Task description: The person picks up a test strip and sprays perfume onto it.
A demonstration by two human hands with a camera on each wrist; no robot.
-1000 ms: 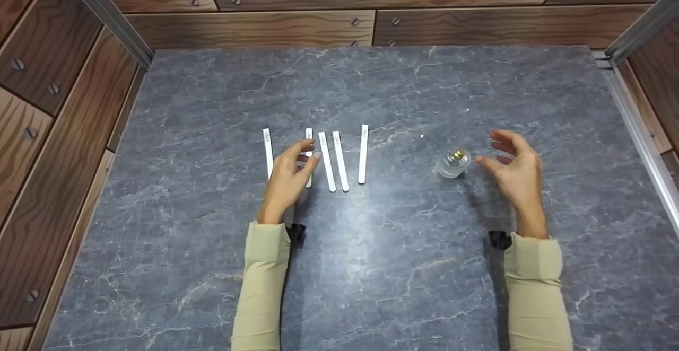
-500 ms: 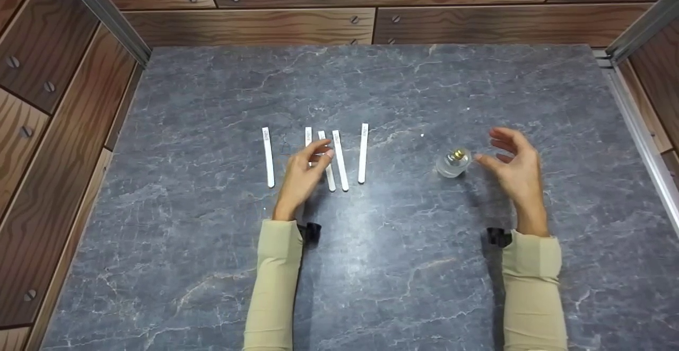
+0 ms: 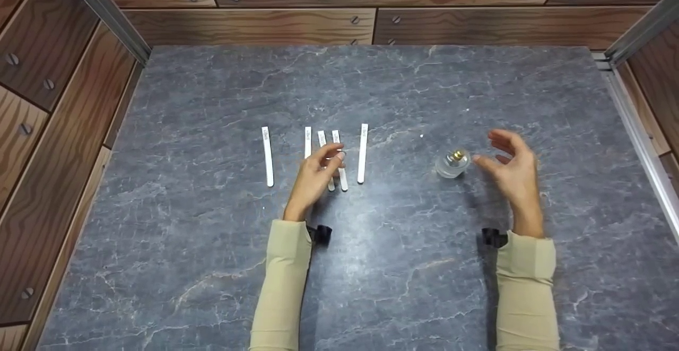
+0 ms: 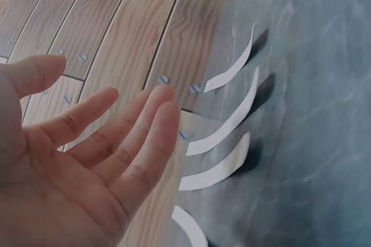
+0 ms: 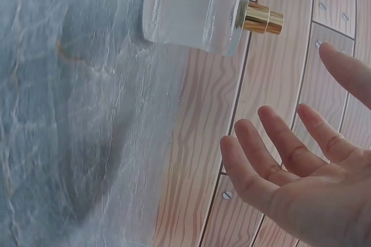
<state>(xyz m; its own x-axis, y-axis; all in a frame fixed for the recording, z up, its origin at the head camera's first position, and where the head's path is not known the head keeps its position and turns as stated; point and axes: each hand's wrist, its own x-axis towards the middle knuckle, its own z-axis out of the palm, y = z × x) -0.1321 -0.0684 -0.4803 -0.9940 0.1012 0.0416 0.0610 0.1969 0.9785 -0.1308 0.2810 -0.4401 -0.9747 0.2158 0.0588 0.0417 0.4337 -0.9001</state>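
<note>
Several white perfume test strips lie roughly side by side on the grey marbled table, among them the leftmost strip [image 3: 268, 160] and the rightmost strip [image 3: 363, 155]. In the left wrist view, a strip [image 4: 229, 125] looks curved and casts a shadow. My left hand [image 3: 316, 180] hovers over the middle strips and partly hides them; its fingers are relaxed and hold nothing. A clear glass perfume bottle [image 3: 450, 167] with a gold spray top [image 5: 264, 17] stands upright at the right. My right hand [image 3: 513, 176] is just right of the bottle, apart from it, fingers loosely spread and holding nothing.
Wood-patterned panels [image 3: 254, 26] border the table [image 3: 403, 287] at the back and sides. A metal rail [image 3: 644, 144] runs along the right edge. Small white specks [image 3: 421, 135] lie left of and beyond the bottle.
My left hand has moved to the right across the strips, uncovering the leftmost one. My right hand stays almost where it was. Strips and bottle have not moved.
</note>
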